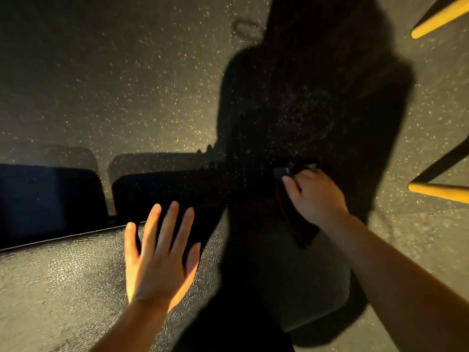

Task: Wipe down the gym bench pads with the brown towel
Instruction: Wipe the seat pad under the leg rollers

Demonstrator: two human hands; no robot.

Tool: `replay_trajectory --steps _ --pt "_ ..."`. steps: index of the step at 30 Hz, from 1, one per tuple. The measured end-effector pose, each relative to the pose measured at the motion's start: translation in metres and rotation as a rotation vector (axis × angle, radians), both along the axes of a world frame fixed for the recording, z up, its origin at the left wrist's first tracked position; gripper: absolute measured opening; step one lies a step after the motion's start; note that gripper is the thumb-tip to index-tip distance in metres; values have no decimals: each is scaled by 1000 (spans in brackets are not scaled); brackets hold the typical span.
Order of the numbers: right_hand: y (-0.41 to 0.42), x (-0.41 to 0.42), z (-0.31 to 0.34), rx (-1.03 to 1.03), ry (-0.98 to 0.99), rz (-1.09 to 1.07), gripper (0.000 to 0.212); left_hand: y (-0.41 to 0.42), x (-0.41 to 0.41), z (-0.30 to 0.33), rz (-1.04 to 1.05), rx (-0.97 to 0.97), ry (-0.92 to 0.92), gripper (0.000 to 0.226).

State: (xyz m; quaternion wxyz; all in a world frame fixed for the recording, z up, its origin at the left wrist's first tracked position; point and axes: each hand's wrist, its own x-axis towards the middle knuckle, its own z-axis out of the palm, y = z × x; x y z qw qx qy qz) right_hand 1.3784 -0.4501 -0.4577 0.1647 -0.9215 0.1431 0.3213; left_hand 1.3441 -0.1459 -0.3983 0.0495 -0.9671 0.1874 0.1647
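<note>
Gripping the soft, limp brown towel (302, 224) bunched in the right hand (314, 196); resting the flat, open left hand (157, 252) on the bench pad (63, 270).

- My right hand (313, 196) is gripping the brown towel (299, 224), a dark, bunched cloth hanging below my curled fingers, deep in shadow.
- The black, pebbled bench pad (76, 270) is lying flat under my spread left hand (157, 257).
</note>
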Motion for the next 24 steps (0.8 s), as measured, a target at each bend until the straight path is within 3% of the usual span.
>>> replay_trajectory --steps 11,16,20,24 --pt "-13 -23 -16 -203 16 -448 51 -2 0 0 5 -11 -1 57" --pt "2 -31 -21 -160 -97 -317 68 2 -3 -7 2 -76 5 58" --pt "49 -47 6 -45 -279 -460 42 2 -3 -8 -30 -104 -37 60" --pt "92 -71 18 -2 -296 -553 48 7 -1 1 -59 -202 -43 53"
